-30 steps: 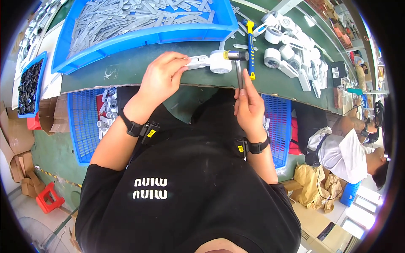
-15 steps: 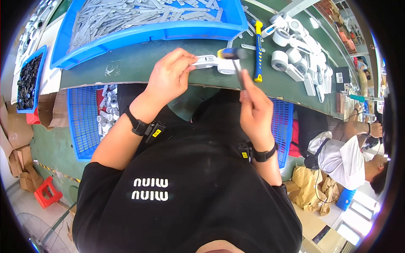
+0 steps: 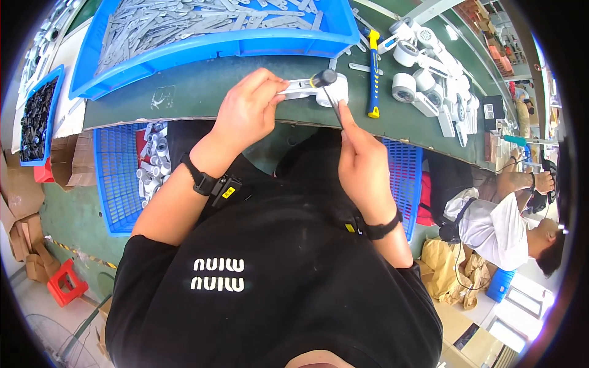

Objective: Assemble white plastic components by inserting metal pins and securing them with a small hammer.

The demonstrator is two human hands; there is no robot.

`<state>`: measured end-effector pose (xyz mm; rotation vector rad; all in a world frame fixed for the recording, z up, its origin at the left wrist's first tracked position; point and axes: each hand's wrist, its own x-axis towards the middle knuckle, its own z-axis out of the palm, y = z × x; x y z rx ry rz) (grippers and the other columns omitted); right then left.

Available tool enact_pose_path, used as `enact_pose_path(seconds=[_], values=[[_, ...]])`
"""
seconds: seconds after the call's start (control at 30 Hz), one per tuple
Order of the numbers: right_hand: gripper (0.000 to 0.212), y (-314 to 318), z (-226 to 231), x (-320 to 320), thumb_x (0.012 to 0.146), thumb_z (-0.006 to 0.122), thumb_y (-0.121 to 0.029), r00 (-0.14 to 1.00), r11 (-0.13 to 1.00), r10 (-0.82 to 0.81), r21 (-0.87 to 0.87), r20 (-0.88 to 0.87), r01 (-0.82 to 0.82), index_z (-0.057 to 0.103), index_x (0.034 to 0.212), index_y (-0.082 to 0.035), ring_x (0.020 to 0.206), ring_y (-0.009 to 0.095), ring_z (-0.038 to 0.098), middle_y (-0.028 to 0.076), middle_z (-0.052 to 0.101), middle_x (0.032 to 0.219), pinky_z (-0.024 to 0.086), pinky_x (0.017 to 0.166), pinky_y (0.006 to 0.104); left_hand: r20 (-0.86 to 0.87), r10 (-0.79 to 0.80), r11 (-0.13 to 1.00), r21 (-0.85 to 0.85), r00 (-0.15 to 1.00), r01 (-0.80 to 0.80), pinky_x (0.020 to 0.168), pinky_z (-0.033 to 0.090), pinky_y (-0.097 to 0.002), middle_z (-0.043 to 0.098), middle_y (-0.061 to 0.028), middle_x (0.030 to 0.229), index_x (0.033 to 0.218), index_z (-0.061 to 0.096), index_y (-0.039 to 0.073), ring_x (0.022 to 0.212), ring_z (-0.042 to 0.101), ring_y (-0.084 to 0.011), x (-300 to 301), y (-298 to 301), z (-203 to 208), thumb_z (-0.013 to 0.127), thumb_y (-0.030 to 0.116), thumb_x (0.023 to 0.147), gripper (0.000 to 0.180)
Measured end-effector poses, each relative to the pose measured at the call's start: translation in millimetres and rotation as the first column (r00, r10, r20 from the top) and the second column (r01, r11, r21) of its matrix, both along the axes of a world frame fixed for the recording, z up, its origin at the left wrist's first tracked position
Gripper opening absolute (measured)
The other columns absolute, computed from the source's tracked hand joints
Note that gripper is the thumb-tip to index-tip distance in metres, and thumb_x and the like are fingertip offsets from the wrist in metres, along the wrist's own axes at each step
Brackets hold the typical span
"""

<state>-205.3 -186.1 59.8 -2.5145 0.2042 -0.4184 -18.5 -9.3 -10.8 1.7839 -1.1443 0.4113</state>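
At the near edge of the green worktable, my left hand pinches the slim handle end of a white handheld fan body, or a similar plastic part with a round drum-shaped end. The part lies flat, its round end to the right. My right hand is wrapped round the thin handle of a small mallet. Its dark head is over the joint between the part's handle and round end; whether it touches is hard to tell. A hammer with a blue and yellow handle lies to the right.
A large blue tray of grey strips stands behind my hands. White parts are piled at the right. A small blue tray of black pieces sits far left. Blue crates stand below the table edge. Another person sits at right.
My right hand has moved left, and the mallet head has shifted slightly left over the white part. My left hand keeps its grip in nearly the same place.
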Motion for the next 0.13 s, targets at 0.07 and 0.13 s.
enact_pose_path(seconds=[0.07, 0.13], values=[[0.064, 5, 11, -4, 0.102, 0.057, 0.009, 0.99, 0.997, -0.017, 0.081, 0.137, 0.006, 0.053, 0.164, -0.006, 0.086, 0.039, 0.074, 0.024, 0.073, 0.1, 0.058, 0.081, 0.0417, 0.005, -0.003, 1.0, -0.003, 1.0, 0.003, 0.074, 0.061, -0.0434, 0.069, -0.0128, 0.1, 0.103, 0.072, 0.001, 0.089, 0.072, -0.0362, -1, -1, 2, 0.079, -0.005, 0.086, 0.019], [0.063, 7, -10, -1, 0.109, 0.056, 0.003, 0.947, 0.985, -0.154, 0.126, 0.283, 0.122, 0.049, 0.169, -0.013, 0.075, 0.03, 0.065, 0.01, 0.078, 0.096, 0.053, 0.078, 0.032, 0.018, 0.005, 1.0, 0.003, 1.0, -0.005, 0.074, 0.061, -0.0433, 0.069, -0.0127, 0.101, 0.104, 0.072, 0.001, 0.089, 0.072, -0.0362, -1, 0, 3, 0.079, -0.004, 0.086, 0.02]])
